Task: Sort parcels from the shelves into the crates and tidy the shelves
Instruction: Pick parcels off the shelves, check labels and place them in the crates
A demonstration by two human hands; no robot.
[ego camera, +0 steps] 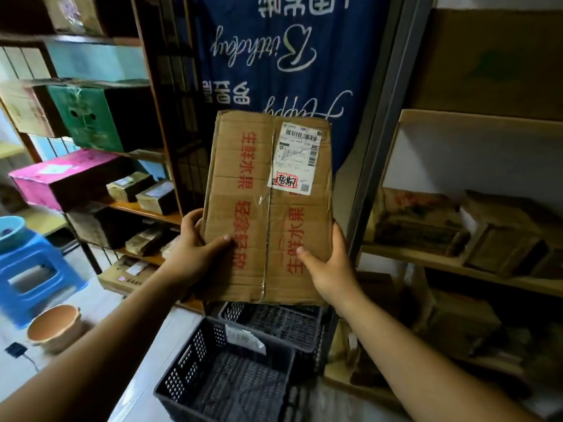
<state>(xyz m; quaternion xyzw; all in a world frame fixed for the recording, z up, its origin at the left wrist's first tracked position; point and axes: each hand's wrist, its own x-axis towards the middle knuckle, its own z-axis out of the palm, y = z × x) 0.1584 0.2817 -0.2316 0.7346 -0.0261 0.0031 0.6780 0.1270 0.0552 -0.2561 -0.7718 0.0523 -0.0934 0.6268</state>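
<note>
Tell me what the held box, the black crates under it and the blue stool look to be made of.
The held box: corrugated cardboard, matt brown, creased, ribbing showing; glossy clear tape down its seam. The black crates: likely moulded plastic, perforated lattice walls, slight sheen. The blue stool: probably plastic too, smooth, evenly coloured, one-piece look.
</note>
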